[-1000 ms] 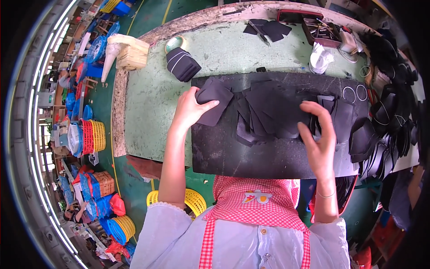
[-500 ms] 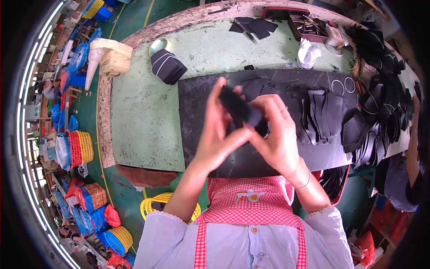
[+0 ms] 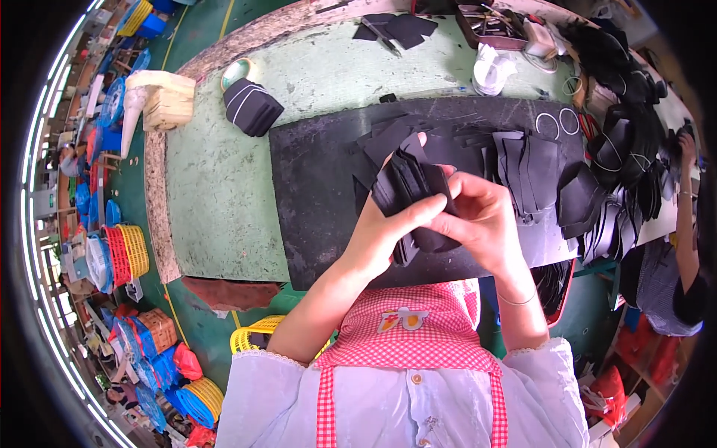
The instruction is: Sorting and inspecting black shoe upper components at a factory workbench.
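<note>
Between my two hands, over the black cutting mat [image 3: 321, 224], is a stack of black leather-like pieces [image 3: 407, 183], fanned slightly apart at the top. My left hand [image 3: 385, 228] wraps its left side, with the thumb across the front. My right hand [image 3: 482, 220] pinches the right edge between thumb and fingers. Some fingertips are hidden behind the stack. Loose black pieces [image 3: 526, 168] lie in an overlapping row to the right on the mat, and more flat pieces lie behind my hands.
A banded black bundle [image 3: 254, 108] and a tape roll [image 3: 239, 71] sit on the green tabletop [image 3: 216, 194]. A wooden block [image 3: 170, 104] stands at the left edge. Heaped black pieces [image 3: 624, 142] crowd the right, where a co-worker's arm [image 3: 686, 201] reaches in. A toolbox [image 3: 493, 26] lies at the back.
The stack has turned from a tight, tilted block to a more upright, fanned position facing me. My right hand has shifted to pinch its right edge. The whole view has moved slightly.
</note>
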### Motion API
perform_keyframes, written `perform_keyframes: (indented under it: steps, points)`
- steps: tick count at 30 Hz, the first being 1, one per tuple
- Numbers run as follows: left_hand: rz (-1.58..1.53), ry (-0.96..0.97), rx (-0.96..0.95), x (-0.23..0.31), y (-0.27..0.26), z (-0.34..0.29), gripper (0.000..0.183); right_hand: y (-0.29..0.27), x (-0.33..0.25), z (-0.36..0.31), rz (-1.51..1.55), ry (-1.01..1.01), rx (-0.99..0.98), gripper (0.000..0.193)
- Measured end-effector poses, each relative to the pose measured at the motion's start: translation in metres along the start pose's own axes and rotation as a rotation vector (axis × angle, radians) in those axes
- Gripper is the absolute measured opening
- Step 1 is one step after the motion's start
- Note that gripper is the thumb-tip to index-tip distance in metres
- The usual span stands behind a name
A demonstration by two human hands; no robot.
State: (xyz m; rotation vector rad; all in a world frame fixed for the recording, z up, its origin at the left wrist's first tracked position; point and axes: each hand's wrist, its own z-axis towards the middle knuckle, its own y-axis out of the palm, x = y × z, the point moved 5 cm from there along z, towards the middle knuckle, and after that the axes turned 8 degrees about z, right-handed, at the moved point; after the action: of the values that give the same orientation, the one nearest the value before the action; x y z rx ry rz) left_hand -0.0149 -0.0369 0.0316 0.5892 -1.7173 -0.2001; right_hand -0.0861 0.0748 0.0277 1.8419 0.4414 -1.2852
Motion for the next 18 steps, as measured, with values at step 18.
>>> perform_keyframes:
  steps: [18]
  points:
    - [-0.351, -0.079, -0.017, -0.018, 0.006, 0.028, 0.058, -0.099, -0.028, -0.013, -0.225, -0.107, 0.356, 0.013]
